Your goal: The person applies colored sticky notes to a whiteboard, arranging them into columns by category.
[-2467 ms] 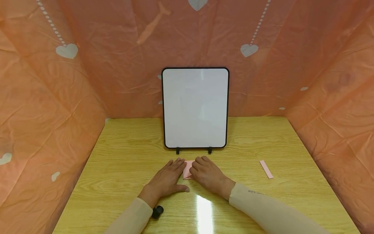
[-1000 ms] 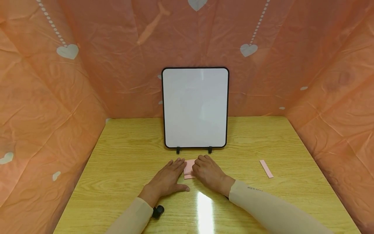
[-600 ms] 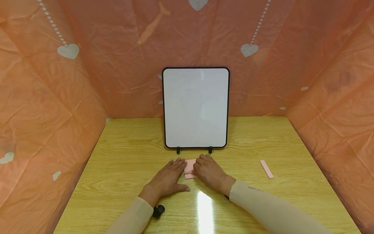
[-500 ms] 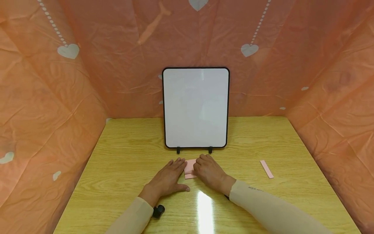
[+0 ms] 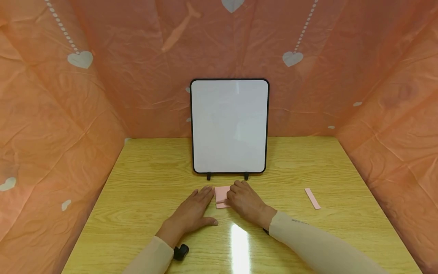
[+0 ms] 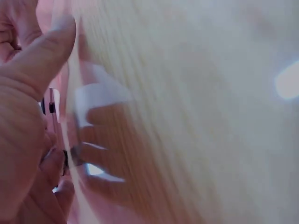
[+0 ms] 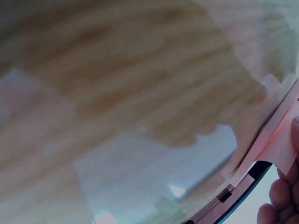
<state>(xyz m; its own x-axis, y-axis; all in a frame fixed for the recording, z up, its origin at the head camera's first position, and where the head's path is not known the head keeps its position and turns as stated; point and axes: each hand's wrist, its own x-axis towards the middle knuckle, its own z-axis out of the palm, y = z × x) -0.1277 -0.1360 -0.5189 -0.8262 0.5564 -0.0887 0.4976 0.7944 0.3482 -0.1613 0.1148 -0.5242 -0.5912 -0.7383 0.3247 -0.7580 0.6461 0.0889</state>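
Note:
A small folded sheet of pink paper [image 5: 221,194] lies on the table in front of the whiteboard, with a crease or flap along its near edge. My right hand [image 5: 247,202] grips its right part with curled fingers and covers that side. In the right wrist view the flap of pink paper [image 7: 281,144] stands raised against the fingertips [image 7: 280,193]. Just left of the sheet, my left hand [image 5: 191,211] lies palm down, fingers straight and thumb spread. Its thumb [image 6: 51,46] shows in the left wrist view.
A narrow pink strip [image 5: 313,198] lies on the wooden table [image 5: 147,167] to the right. Behind the paper stands a black-framed whiteboard [image 5: 229,125] on small feet. Orange cloth [image 5: 150,76] with pale hearts surrounds the table at the back and sides.
The paper's near edge has gone from a slanted corner to a straight flap. My left hand has just slid left off the sheet; my right hand has shifted slightly right and keeps its grip.

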